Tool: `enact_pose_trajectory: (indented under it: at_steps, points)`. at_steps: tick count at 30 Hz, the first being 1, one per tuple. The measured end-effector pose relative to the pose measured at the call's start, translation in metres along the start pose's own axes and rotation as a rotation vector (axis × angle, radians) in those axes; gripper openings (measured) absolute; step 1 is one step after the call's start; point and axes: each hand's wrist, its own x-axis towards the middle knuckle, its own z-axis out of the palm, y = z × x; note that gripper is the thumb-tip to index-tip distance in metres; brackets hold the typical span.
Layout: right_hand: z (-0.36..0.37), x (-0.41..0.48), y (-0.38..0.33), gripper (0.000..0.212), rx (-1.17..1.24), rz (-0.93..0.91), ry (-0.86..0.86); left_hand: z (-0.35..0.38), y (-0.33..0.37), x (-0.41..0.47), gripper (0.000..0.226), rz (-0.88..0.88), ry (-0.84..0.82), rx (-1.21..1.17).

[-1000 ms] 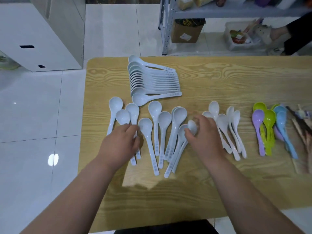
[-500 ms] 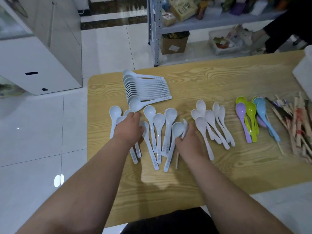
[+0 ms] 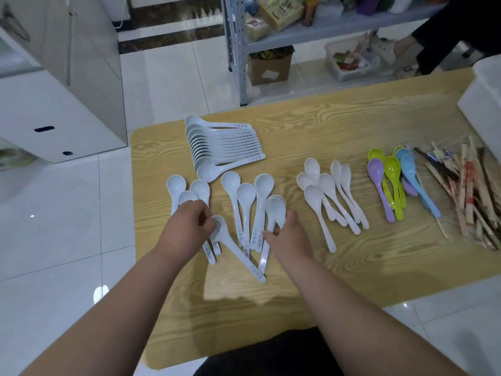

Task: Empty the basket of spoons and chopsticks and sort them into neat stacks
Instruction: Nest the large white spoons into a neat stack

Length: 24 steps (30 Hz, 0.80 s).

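On the wooden table [image 3: 352,267] lies a neat stack of white patterned spoons [image 3: 225,143] at the back left. Below it, several loose white spoons [image 3: 245,202] are spread out. My left hand [image 3: 187,229] pinches the bowl of one white spoon [image 3: 233,245] whose handle points toward me. My right hand [image 3: 287,234] grips the handles of a pair of nested white spoons [image 3: 275,210]. Further right lie plain white spoons [image 3: 325,191], coloured spoons [image 3: 393,183] and a pile of wrapped chopsticks [image 3: 471,191].
A white container [image 3: 485,104] stands at the table's right edge. Beyond the table are a metal shelf [image 3: 298,36] with boxes, a cardboard box [image 3: 268,66] on the floor, a white cabinet [image 3: 54,99] at the left, and a person's dark clothing [image 3: 455,28].
My left hand has taken hold of one spoon's bowl and pulled it toward me. My right hand has shifted down the nested spoons to their handles. The camera tilted up slightly.
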Motion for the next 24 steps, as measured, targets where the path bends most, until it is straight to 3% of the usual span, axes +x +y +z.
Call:
enact_pose_trajectory:
  at_steps: [6, 10, 19, 24]
  points:
    - [-0.016, -0.015, 0.007, 0.036, -0.089, -0.056, 0.041, -0.018, -0.007, -0.049, 0.009, -0.232, 0.084, -0.332]
    - [-0.041, -0.038, 0.015, 0.015, -0.113, -0.165, 0.032, -0.02, -0.017, -0.072, 0.009, -0.376, 0.105, -0.598]
    - [-0.06, -0.119, -0.02, 0.006, 0.075, -0.454, -0.253, -0.022, 0.005, -0.1, 0.012, -0.461, 0.001, -0.904]
    - [-0.055, -0.148, -0.029, 0.013, -0.031, -0.597, -0.355, -0.03, 0.014, -0.113, 0.007, -0.506, -0.092, -1.008]
